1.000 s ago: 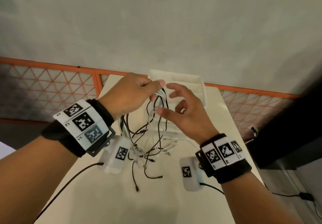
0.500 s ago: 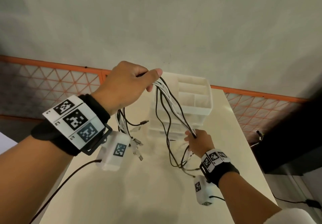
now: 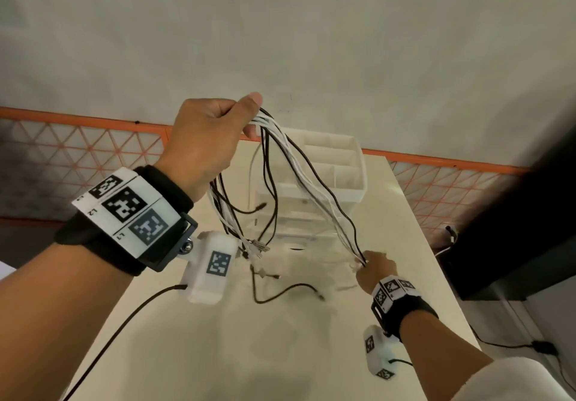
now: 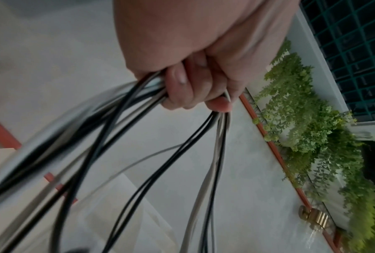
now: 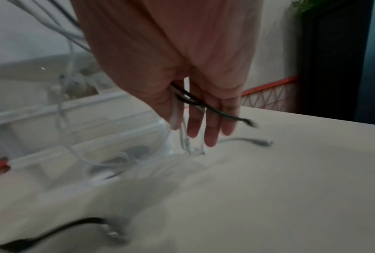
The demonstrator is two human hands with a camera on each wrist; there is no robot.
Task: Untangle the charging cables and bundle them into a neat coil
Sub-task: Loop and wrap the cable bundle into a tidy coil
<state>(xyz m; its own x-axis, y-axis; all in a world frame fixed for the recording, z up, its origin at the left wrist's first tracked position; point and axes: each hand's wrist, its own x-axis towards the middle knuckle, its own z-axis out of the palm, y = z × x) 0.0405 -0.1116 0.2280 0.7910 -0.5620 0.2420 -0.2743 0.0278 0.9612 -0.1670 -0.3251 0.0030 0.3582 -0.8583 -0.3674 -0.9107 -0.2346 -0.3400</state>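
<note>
Left hand raised above the bench, fist closed round the folded middle of the charging cables. From it one leg of the bundle runs down and to the right, long axis on that diagonal, into the right hand, low near the bench. In the right wrist view the fingers are nearly straight with strands threaded between them; whether they pinch, I cannot tell. The other leg hangs below the left wrist, plugs dangling. One black end lies slack on the bench between the hands. Cable count: black and white mixed, several of each, exact number not readable. One white organiser stands behind
</note>
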